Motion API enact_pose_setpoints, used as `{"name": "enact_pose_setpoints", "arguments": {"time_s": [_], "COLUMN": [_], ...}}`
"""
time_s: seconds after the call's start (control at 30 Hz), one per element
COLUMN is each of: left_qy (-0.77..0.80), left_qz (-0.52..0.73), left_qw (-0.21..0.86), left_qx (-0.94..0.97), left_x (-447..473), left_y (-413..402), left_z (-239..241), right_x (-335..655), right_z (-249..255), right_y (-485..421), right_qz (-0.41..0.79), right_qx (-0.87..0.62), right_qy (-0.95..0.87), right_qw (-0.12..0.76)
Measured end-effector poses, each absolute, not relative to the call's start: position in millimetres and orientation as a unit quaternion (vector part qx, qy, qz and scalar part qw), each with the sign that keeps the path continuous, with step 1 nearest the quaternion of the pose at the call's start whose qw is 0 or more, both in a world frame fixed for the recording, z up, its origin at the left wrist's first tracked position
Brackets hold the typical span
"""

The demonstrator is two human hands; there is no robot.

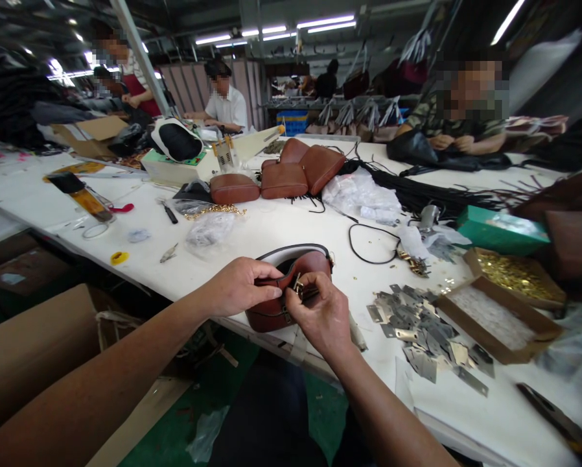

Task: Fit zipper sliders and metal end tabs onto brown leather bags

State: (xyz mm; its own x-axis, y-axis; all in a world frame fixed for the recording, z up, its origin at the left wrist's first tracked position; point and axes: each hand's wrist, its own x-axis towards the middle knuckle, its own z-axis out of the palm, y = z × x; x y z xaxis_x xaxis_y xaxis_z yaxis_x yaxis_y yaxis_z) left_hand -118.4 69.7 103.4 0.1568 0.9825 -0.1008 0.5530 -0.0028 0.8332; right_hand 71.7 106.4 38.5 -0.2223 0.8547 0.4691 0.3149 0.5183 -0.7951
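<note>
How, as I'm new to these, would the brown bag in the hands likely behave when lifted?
The brown bag is probably semi-stiff: its wall stands up, though the rim bends by the left hand. It may be light, since its open top shows a hollow.

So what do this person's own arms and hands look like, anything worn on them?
The left hand and right hand are ungloved, with no ring or watch showing. The left forearm and right forearm are bare, with no sleeve in view. I can't make out any markings.
</note>
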Motion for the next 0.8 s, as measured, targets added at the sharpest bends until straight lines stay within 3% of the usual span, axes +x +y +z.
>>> {"name": "enact_pose_setpoints", "arguments": {"time_s": [0.53,0.67,0.8], "left_qy": [0.609,0.651,0.617], "left_qz": [0.235,0.276,0.296], "left_qw": [0.21,0.201,0.231], "left_qx": [0.727,0.678,0.692], "left_x": [-102,-95,-94], "left_y": [52,48,45], "left_z": [106,102,109], "right_x": [84,104,126], "right_z": [39,59,92], "right_y": [119,123,131], "right_qz": [0.377,0.344,0.22], "right_qx": [-0.357,-0.287,-0.236], "right_qy": [-0.754,-0.806,-0.866], "right_qw": [0.402,0.387,0.382]}}
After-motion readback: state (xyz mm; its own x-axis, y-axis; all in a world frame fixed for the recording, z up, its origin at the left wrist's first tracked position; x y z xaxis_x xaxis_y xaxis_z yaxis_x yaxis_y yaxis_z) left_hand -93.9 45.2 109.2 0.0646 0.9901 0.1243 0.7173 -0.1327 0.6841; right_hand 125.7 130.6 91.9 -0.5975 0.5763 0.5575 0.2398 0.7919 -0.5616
